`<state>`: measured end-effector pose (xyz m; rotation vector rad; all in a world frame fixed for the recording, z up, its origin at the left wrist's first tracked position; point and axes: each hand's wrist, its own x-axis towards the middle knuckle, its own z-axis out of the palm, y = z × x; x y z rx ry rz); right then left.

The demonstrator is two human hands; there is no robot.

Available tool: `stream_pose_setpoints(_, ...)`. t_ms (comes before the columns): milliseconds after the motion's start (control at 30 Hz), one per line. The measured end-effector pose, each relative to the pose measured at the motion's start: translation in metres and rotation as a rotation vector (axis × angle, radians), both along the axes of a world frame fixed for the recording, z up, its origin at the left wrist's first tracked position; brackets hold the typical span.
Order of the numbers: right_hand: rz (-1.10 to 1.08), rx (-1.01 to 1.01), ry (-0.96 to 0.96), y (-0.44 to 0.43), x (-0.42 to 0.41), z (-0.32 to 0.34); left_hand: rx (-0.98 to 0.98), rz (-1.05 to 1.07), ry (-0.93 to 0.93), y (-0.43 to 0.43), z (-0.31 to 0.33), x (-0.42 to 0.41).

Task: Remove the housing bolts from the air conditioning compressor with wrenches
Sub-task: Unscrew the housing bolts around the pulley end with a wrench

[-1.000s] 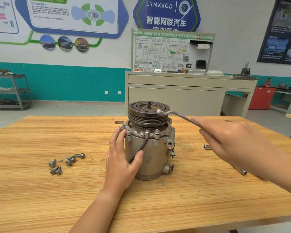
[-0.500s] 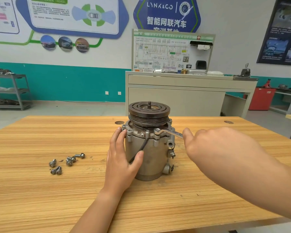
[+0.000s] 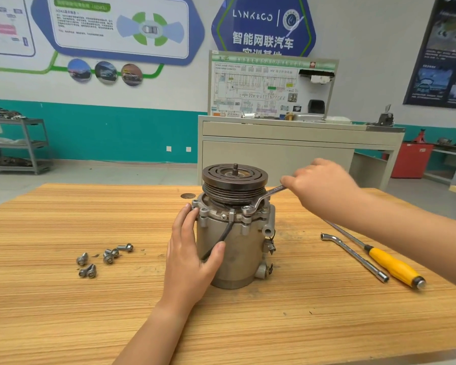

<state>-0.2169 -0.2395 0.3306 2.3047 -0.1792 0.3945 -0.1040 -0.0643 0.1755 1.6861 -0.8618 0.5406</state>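
Note:
The grey air conditioning compressor (image 3: 244,248) stands upright on the wooden table (image 3: 90,312), its dark pulley on top. My left hand (image 3: 192,256) wraps round the left side of its body, thumb across the front by the black cable. My right hand (image 3: 319,185) grips the handle of an offset ring wrench (image 3: 261,200). The wrench's ring sits over a housing bolt (image 3: 246,208) on the front right of the flange. Several removed bolts (image 3: 103,256) lie on the table to the left.
An L-shaped socket wrench (image 3: 353,255) and a yellow-handled driver (image 3: 390,264) lie on the table at the right, partly under my right forearm. A grey workbench (image 3: 287,151) with a display board stands behind the table.
My right hand lowered the wrench from above the pulley onto the front-right flange bolt, then swung the handle back and to the right. My left hand stayed on the compressor.

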Motion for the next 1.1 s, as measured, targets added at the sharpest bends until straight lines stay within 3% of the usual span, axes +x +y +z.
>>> stream_pose_setpoints(167, 0.021, 0.05, -0.077, -0.009, 0.007, -0.015, -0.012, -0.013, 0.004, 0.0, 0.001, 0.0)
stream_pose_setpoints(300, 0.349, 0.335, -0.453, -0.004, -0.027, -0.023, -0.003, 0.0, 0.009, 0.0, 0.0, 0.001)
stream_pose_setpoints(367, 0.403, 0.395, -0.472, 0.006, -0.05, -0.024, -0.003, -0.003, 0.011, 0.0, 0.0, 0.001)
stream_pose_setpoints(500, 0.16, 0.497, -0.223, 0.028, -0.085, -0.02, -0.003, -0.018, 0.008, 0.0, 0.0, 0.0)
stream_pose_setpoints(567, 0.019, 0.422, -0.114, 0.033, -0.092, -0.018, -0.006, -0.014, 0.01, 0.0, -0.001, 0.001)
stream_pose_setpoints(767, -0.052, 0.376, -0.007, 0.047, -0.079, -0.014, -0.003, -0.015, 0.009, 0.001, 0.001, 0.0)
stream_pose_setpoints(1000, -0.125, 0.198, 0.253, 0.093, -0.068, 0.0, -0.002, -0.003, 0.009, -0.001, 0.0, 0.0)
stream_pose_setpoints(1100, -0.117, 0.128, 0.273, 0.092, -0.067, 0.008, -0.009, -0.007, 0.008, 0.0, 0.0, 0.0)
